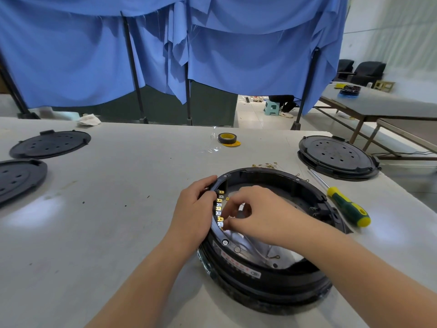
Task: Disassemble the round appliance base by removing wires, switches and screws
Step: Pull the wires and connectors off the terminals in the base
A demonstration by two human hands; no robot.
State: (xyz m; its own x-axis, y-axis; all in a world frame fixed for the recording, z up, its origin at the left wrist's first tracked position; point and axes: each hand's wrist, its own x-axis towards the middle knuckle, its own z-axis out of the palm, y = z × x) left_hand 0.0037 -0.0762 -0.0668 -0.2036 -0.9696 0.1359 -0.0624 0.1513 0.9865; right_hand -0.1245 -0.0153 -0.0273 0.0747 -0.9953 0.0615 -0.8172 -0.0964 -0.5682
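A round black appliance base (pixel 267 282) lies open side up on the grey table, right of centre. A row of brass switch terminals (pixel 220 209) lines the inside of its left wall. My left hand (pixel 192 209) grips the base's left rim from outside, fingers curled over the edge. My right hand (pixel 255 209) reaches inside the base, its fingertips pinching at the lower terminals. White wires with ring lugs (pixel 272 256) lie on the base's floor. A second terminal block (pixel 315 210) sits on the right inner wall.
A green and yellow screwdriver (pixel 347 207) lies just right of the base. Loose brass screws and lugs (pixel 264 165) sit behind it. Black round covers lie far right (pixel 335 157) and far left (pixel 49 143), (pixel 19 178). A roll of tape (pixel 227 138) stands further back.
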